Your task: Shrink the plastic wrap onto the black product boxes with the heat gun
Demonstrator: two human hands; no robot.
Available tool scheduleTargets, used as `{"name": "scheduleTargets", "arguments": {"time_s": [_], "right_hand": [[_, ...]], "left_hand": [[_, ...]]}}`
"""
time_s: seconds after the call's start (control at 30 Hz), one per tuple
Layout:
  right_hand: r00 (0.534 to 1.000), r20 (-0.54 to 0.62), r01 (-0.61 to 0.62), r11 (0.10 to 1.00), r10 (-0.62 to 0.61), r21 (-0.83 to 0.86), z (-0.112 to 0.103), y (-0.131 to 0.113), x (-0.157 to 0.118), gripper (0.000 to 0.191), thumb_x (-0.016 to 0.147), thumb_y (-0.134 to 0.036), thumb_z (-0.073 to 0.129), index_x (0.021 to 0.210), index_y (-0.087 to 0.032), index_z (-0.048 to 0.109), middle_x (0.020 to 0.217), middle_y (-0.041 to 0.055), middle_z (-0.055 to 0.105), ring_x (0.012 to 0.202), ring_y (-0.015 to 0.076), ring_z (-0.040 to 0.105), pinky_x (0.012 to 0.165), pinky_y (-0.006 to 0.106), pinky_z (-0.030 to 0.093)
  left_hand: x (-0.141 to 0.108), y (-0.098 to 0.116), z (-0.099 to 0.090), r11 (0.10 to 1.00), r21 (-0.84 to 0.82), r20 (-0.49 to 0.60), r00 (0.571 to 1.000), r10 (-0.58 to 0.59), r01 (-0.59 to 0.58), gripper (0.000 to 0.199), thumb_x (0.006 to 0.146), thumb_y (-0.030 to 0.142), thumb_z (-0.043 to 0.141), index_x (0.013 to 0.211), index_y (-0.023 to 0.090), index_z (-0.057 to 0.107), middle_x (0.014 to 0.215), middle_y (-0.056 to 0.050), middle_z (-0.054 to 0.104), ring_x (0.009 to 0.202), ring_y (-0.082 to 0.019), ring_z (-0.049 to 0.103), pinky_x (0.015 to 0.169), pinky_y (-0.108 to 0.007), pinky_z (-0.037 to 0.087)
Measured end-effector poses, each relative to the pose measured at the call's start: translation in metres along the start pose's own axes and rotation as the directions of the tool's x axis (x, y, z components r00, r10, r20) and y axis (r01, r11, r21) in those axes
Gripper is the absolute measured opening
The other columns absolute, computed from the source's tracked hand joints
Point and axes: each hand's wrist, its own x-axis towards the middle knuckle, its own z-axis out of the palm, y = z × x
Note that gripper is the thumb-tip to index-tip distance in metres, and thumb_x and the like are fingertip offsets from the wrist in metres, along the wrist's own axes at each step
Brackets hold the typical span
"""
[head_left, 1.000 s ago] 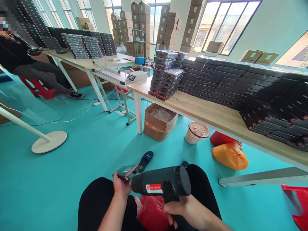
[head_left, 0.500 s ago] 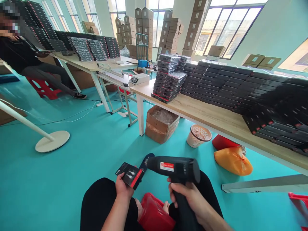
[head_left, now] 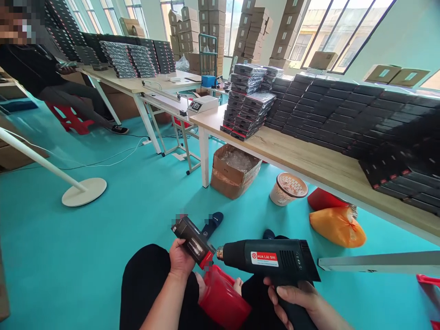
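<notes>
A small black box with a red end (head_left: 193, 243) is gripped in my left hand (head_left: 182, 257), tilted above the floor in front of my knees. My right hand (head_left: 292, 300) is wrapped round the handle of a dark heat gun (head_left: 271, 257) with a red and white label. The metal nozzle points left and sits close to the red end of the box; whether it touches I cannot tell. Between my legs is a red plastic stool (head_left: 225, 298). A dark slipper (head_left: 213, 223) lies on the floor just behind the box.
A long wooden table (head_left: 292, 145) carries stacked black boxes (head_left: 319, 112). Beneath it stand a carton of clear wrap (head_left: 233, 172), a waste basket (head_left: 288, 189) and an orange bag (head_left: 338, 227). A white stand base (head_left: 85, 191) is at left. Another person (head_left: 37, 78) sits far left.
The box in my left hand has turned to show another side. My right hand has shifted the heat gun right and slightly down. The whole view has tilted a little.
</notes>
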Motion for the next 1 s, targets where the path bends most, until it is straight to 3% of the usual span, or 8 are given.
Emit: {"name": "scheduleTargets", "arguments": {"time_s": [0.13,0.27,0.4,0.6,0.77,0.9,1.0], "right_hand": [[1.000,-0.023,-0.003,1.000,0.003,-0.002,0.001,-0.002,-0.004,0.042,0.072,-0.047,0.081,0.095,-0.013,0.073,0.075,0.0036,0.065,0.053,0.0121,0.056,0.047,0.024,0.042],[0.999,-0.006,-0.044,0.999,0.044,-0.023,0.002,-0.003,-0.001,0.040,0.070,-0.042,0.083,0.095,-0.012,0.073,0.076,0.0057,0.068,0.055,0.0135,0.059,0.047,0.024,0.042],[0.989,-0.139,0.048,0.999,-0.047,0.009,0.004,-0.011,0.017,0.033,0.076,-0.039,0.078,0.095,-0.012,0.073,0.075,0.0035,0.065,0.057,0.0125,0.057,0.049,0.023,0.044],[0.995,0.047,0.090,0.995,-0.089,-0.035,0.024,-0.048,0.037,0.030,0.078,-0.033,0.076,0.098,-0.010,0.071,0.075,0.0043,0.066,0.058,0.0132,0.059,0.050,0.023,0.045],[0.993,0.064,0.104,0.983,-0.095,-0.151,0.038,-0.072,0.050,0.028,0.075,-0.031,0.076,0.094,-0.011,0.071,0.073,0.0035,0.067,0.058,0.0142,0.060,0.049,0.024,0.047],[0.996,0.089,0.057,0.954,-0.032,-0.295,0.039,-0.071,0.043,0.024,0.072,-0.029,0.074,0.090,-0.013,0.070,0.069,0.0021,0.066,0.054,0.0143,0.059,0.047,0.025,0.046],[0.991,0.079,-0.062,0.898,0.107,-0.436,0.032,-0.050,0.026,0.021,0.066,-0.025,0.072,0.084,-0.015,0.069,0.064,0.0007,0.065,0.050,0.0142,0.057,0.045,0.025,0.044]], "left_hand": [[0.000,-0.002,0.000,0.998,0.056,0.032,0.999,0.016,-0.018,0.035,0.060,0.014,0.056,0.091,0.016,0.072,0.072,-0.007,0.074,0.068,-0.026,0.070,0.074,-0.042,0.059],[0.000,-0.006,0.003,0.982,0.187,0.068,0.998,0.000,-0.013,0.022,0.059,0.015,0.056,0.075,0.014,0.071,0.069,-0.009,0.073,0.065,-0.026,0.069,0.065,-0.039,0.058],[-0.002,-0.014,0.002,0.937,0.348,0.103,0.991,-0.082,0.041,0.018,0.064,0.015,0.056,0.072,0.013,0.071,0.067,-0.010,0.073,0.062,-0.026,0.068,0.063,-0.039,0.056],[-0.004,-0.021,-0.003,0.901,0.424,0.127,0.979,-0.161,0.093,0.014,0.072,0.015,0.059,0.076,0.010,0.071,0.066,-0.010,0.072,0.059,-0.025,0.066,0.059,-0.036,0.053],[-0.004,-0.019,-0.005,0.896,0.434,0.134,0.976,-0.171,0.098,0.015,0.068,0.018,0.061,0.077,0.011,0.071,0.066,-0.009,0.072,0.058,-0.025,0.065,0.059,-0.036,0.053],[-0.003,-0.016,-0.005,0.883,0.456,0.123,0.976,-0.182,0.107,0.020,0.065,0.024,0.060,0.075,0.010,0.071,0.064,-0.009,0.071,0.057,-0.024,0.065,0.060,-0.037,0.053],[0.000,-0.014,-0.005,0.893,0.446,0.154,0.979,-0.137,0.055,0.023,0.064,0.026,0.061,0.079,0.011,0.072,0.072,-0.009,0.074,0.068,-0.026,0.068,0.069,-0.038,0.054]]}}
